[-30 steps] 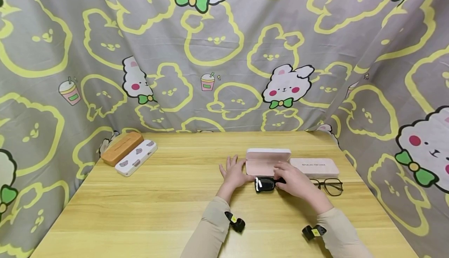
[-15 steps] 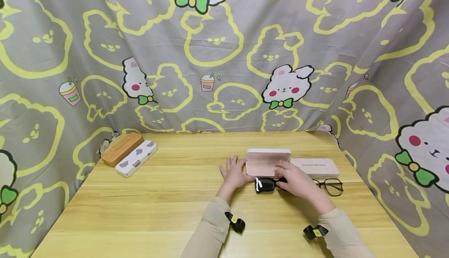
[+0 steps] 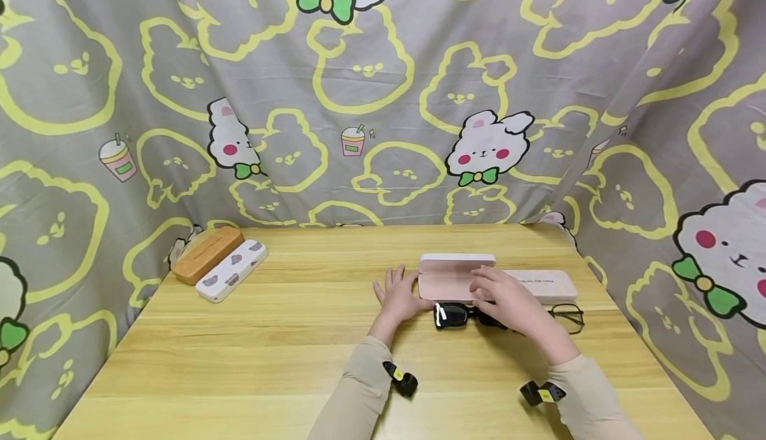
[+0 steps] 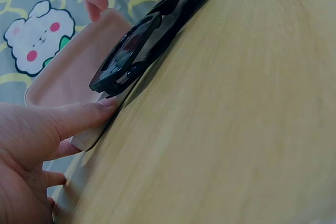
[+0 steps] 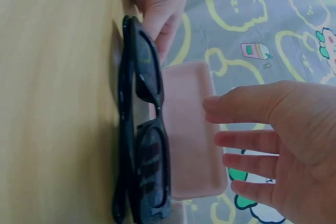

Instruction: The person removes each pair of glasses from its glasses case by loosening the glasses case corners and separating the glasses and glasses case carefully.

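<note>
A pair of black sunglasses (image 3: 451,316) rests on the table along the front of an open glasses case (image 3: 439,287) with a pink lining. My left hand (image 3: 399,297) is at the case's left end, fingers spread and thumb touching its front edge. Above the case's right end hovers my right hand (image 3: 509,300), partly covering the sunglasses in the head view. From the right wrist, that hand (image 5: 294,140) shows extended fingers with nothing in them, apart from the sunglasses (image 5: 152,166).
A closed pale pink case (image 3: 547,284) lies right of the open one, with thin-framed eyeglasses (image 3: 567,318) before it. An orange-brown case (image 3: 209,254) and a white bear-print case (image 3: 232,272) are at the table's (image 3: 269,360) back left. A patterned curtain (image 3: 371,94) hangs behind.
My right hand has let go of the sunglasses and shifted slightly up and right, so more of them shows. The left hand stays put.
</note>
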### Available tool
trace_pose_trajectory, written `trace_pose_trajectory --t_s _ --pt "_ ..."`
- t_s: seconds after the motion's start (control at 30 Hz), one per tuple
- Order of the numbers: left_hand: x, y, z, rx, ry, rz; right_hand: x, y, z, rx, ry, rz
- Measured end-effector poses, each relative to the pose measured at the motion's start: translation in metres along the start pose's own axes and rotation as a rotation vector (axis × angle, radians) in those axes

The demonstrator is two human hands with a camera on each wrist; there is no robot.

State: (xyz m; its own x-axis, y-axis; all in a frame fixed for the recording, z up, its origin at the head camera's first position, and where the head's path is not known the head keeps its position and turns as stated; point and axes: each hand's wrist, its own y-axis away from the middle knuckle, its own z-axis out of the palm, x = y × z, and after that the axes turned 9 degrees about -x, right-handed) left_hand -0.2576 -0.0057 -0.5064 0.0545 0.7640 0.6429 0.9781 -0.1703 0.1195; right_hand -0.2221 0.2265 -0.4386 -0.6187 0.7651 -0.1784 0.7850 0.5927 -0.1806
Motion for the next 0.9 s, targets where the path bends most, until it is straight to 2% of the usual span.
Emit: trace_pose_trajectory --t_s 0.57,0.9 --pt "0.003 0.001 0.001 0.004 -0.002 0.0 0.007 0.002 -0.015 0.123 0.022 -0.002" --pt "0.001 0.002 0.0 0.007 0.015 0.008 0.012 -0.012 -0.023 0.147 0.045 0.001"
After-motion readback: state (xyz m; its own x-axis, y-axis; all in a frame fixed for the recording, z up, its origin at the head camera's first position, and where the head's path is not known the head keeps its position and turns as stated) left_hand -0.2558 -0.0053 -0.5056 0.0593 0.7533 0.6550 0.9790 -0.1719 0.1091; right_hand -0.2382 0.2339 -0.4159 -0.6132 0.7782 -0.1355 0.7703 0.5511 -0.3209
